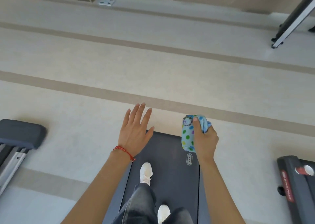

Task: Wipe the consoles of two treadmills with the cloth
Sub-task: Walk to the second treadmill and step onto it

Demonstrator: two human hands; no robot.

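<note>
Seen from the head camera, the person stands on the dark grey rubber belt of a treadmill point(172, 171), looking down at both bare arms stretched forward over its rear edge. The left hand point(135, 133) is spread flat, fingers apart and palm down, holding nothing; it hangs above the left rear corner of the belt, its fingertips reaching out over the pale beige floor with darker stripes point(153, 66). A red beaded bracelet point(124, 152) circles the left wrist. The right hand point(205, 139) is closed around a bunched light-blue cloth with coloured polka dots point(188, 135), thumb pressed across the top of it, with a plainer blue fold sticking out above the knuckles. The cloth hangs in the air over the right rear corner of the belt, near a small oval white logo point(189, 159) printed on the belt, and touches no console; no console is in view. Below the hands, two white lace-up sneakers point(145, 172) and dark grey trouser legs point(141, 201) stand on the belt. At the left edge of the floor lies the dark padded end of another machine with silver rails point(18, 135); at the right edge sits the black-and-red rear end of a second treadmill point(296, 177). A black and silver frame leg point(293, 17) slants across the top right corner.
</note>
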